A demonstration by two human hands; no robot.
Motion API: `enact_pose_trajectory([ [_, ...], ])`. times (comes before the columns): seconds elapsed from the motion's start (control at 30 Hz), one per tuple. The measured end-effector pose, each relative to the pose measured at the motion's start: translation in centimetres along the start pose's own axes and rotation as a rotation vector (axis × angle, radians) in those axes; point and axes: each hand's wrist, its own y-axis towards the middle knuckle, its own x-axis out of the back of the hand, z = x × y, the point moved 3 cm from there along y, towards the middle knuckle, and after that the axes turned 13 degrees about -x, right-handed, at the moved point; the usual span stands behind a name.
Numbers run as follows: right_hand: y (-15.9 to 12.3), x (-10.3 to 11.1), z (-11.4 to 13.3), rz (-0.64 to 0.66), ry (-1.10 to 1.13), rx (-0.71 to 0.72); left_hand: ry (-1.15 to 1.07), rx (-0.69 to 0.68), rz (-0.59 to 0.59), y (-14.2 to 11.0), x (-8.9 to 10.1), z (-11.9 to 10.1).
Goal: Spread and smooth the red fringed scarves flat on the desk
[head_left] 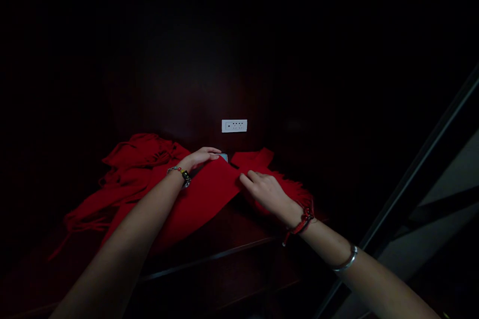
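Note:
A red fringed scarf (194, 199) lies spread across a dark wooden surface, bunched up at the left. My left hand (200, 158) rests flat on its upper edge, fingers stretched out, beside a small grey object (223, 157). My right hand (264, 190) lies on the scarf's right part near the fringe, fingers extended and pressing the cloth. A beaded bracelet sits on my left wrist. A red cord is tied round my right wrist, with a metal bangle further up that forearm.
A white socket plate (234, 125) sits on the dark back panel. The wooden surface's front edge (209, 258) runs across below the scarf. A dark slanted frame (411, 179) and pale surfaces stand at the right. The scene is very dim.

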Motion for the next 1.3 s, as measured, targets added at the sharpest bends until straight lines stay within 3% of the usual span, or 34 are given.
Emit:
enact_pose_trajectory([
  [0.13,-1.0,-0.4,-6.2,0.042,-0.064,-0.262,-0.024,-0.093,0.042,5.5,-4.8,-2.6],
  [0.3,-3.7,-4.4,-11.2,0.102,-0.079,-0.553,0.264,-0.199,0.113,10.9,-12.8,-1.7],
  [0.43,-5.8,-9.1,-12.7,0.227,-0.011,-0.652,0.431,-0.235,0.127,12.5,-17.8,0.7],
  [0.57,-6.6,-10.9,-13.5,0.293,0.075,-0.695,0.545,-0.271,0.100,11.7,-19.5,2.3],
  [0.63,-6.2,-10.1,-13.6,0.291,0.102,-0.677,0.594,-0.301,0.065,10.6,-18.7,2.6],
  [0.73,-4.6,-7.6,-12.1,0.184,0.154,-0.579,0.731,-0.387,0.067,8.1,-15.6,2.9],
  [0.83,-3.3,-5.8,-7.5,0.120,0.303,-0.295,0.866,-0.401,0.247,4.2,-10.9,4.1],
  [0.93,-3.4,-5.7,-1.9,0.176,0.427,0.020,0.931,-0.211,0.390,-0.2,-5.4,6.0],
  [1.03,-4.2,-6.3,1.5,0.238,0.418,0.148,0.919,-0.024,0.393,-4.1,-1.2,7.3],
  [1.13,-4.6,-6.3,2.3,0.276,0.339,0.196,0.822,0.063,0.308,-6.5,0.6,7.5],
  [1.3,-4.1,-5.7,2.6,0.272,0.157,0.274,0.774,0.145,0.249,-7.0,0.0,7.5],
])
